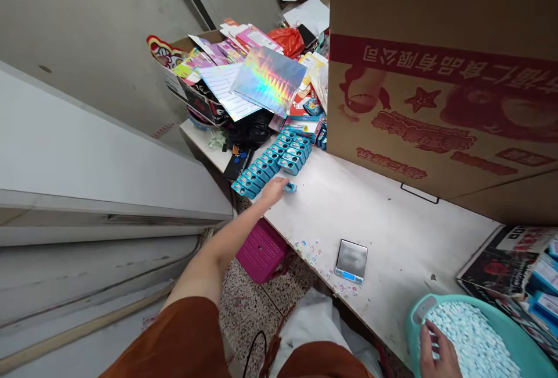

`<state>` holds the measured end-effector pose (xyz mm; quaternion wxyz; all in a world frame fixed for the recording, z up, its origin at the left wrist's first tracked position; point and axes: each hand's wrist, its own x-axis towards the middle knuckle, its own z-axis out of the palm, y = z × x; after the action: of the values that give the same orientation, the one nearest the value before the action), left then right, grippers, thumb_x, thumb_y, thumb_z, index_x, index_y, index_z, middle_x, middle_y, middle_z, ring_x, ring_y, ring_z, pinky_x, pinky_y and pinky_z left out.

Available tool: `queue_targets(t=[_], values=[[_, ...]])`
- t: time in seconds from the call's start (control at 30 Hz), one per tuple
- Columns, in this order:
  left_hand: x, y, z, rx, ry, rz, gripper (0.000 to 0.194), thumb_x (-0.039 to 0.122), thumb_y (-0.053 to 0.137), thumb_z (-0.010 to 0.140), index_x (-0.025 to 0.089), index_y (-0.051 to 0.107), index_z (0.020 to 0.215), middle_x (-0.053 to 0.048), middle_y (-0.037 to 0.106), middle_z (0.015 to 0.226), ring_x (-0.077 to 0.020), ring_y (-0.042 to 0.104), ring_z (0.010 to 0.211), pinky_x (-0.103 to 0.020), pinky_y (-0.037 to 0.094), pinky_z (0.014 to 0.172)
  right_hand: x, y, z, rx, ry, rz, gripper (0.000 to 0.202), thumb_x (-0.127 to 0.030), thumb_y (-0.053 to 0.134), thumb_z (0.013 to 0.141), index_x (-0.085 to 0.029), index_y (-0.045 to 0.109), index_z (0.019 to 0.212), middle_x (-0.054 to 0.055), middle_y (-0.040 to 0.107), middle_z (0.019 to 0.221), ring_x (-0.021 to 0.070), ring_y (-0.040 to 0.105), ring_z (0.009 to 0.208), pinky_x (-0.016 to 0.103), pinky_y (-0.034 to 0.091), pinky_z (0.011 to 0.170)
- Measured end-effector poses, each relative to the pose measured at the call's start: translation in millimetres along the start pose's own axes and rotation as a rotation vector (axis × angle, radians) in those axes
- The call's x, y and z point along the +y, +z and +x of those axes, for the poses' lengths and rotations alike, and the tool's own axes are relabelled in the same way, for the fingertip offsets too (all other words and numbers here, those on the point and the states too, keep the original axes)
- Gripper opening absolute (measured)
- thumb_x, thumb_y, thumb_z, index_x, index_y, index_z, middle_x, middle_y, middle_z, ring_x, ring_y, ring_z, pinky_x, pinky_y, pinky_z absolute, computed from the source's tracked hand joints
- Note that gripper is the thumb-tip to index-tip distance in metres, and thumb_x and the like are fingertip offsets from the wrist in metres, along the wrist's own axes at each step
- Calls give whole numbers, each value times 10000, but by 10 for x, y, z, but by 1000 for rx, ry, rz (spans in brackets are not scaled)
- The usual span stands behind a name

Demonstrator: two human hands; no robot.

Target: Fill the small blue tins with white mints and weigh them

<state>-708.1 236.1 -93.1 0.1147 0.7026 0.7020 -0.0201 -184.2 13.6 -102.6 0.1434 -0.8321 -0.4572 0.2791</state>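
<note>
My left hand (274,191) is closed on a small blue box (290,188) just in front of the rows of similar blue boxes (264,167) on the white table. At the lower right, my right hand (438,352) is over the near left side of a turquoise basin (479,302) full of small pale blue pieces (473,337). Its thumb and fingertips come together near a grey scoop or handle (425,308) at the rim; what they hold, if anything, is too small to tell. A digital scale (351,260) lies between my hands.
A large cardboard box (436,93) stands at the back right of the table (392,238). Packaging and a holographic sheet (270,80) are piled at the back left. Small stickers (310,252) lie along the front edge, with a magenta stool (260,250) below.
</note>
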Motion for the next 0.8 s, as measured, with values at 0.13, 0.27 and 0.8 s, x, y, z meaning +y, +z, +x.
queue_targets(t=[0.13, 0.27, 0.8], values=[[-307, -80, 385, 96, -106, 98, 291, 89, 562, 752, 185, 595, 1025, -75, 573, 1140, -234, 465, 1122, -357, 344, 973, 149, -71, -26, -52, 54, -25, 561, -677, 388, 741, -225, 598, 998, 109, 616, 993, 268, 610, 777, 382, 482, 637], [-349, -89, 536, 75, -165, 137, 255, 151, 573, 781, 109, 546, 1031, -68, 542, 1092, -188, 481, 1052, -302, 384, 927, 292, -141, -158, -5, 41, -32, 525, -648, 401, 771, -226, 603, 1009, 108, 625, 1003, 267, 608, 805, 380, 475, 664], [2403, 979, -440, 184, 612, -361, 328, 336, 553, 794, 221, 497, 1096, -111, 541, 1191, -287, 445, 1197, -489, 363, 1010, 956, -309, -650, 263, 68, 109, 358, -432, 391, 889, -177, 607, 1017, 108, 634, 1043, 223, 586, 1002, 388, 479, 868]])
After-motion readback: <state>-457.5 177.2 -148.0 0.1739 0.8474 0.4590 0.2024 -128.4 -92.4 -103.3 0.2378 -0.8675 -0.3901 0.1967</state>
